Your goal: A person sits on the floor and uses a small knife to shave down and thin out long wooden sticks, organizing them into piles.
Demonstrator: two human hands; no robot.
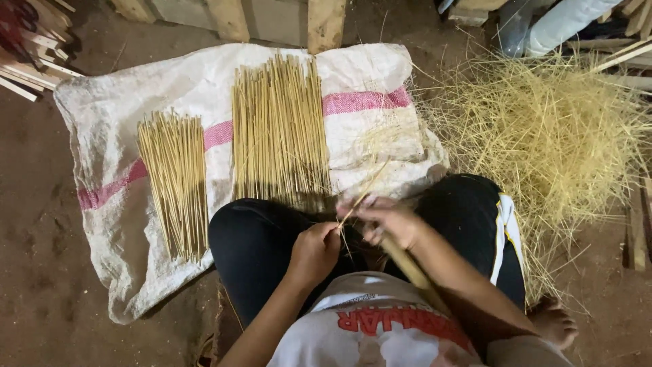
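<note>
I sit on the ground with my knees apart. My left hand [314, 250] is closed around the near end of a thin bamboo stick [360, 197] that points away toward the sack. My right hand [386, 219] grips a thicker wooden-handled tool [411, 270] whose handle runs back along my forearm, and its fingers touch the same thin stick. Both hands meet above my lap.
A white woven sack [102, 122] with a pink stripe lies in front, carrying a short bundle of sticks [174, 180] at left and a longer bundle [280, 129] in the middle. A heap of straw-like shavings [543, 136] sits at right. Wood pieces [30, 54] lie far left.
</note>
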